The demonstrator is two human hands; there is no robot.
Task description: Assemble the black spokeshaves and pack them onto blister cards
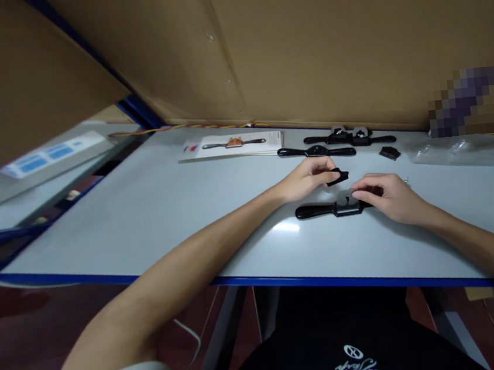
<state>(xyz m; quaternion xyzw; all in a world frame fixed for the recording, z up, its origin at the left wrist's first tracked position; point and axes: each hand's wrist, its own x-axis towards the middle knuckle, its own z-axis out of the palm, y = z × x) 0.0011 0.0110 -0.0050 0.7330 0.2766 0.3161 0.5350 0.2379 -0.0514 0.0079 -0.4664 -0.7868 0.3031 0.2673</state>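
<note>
A black spokeshave (315, 210) lies on the table in front of me, its left handle and middle frame showing. Over its middle sits a grey slotted blade (344, 198), pinched at its right edge between the thumb and fingers of my right hand (387, 197). That hand covers most of the spokeshave's right handle. Just above and to the left, my left hand (308, 178) is closed on a small black cap piece (339, 176), held apart from the spokeshave.
At the back lie a black spokeshave body (316, 151), more spokeshaves with blades (350, 136), and a small dark cap (389, 153). Flat packaging (238, 143) with a spokeshave picture is at the back left. A clear plastic bag (455, 151) lies right. Cardboard (303, 49) walls the rear.
</note>
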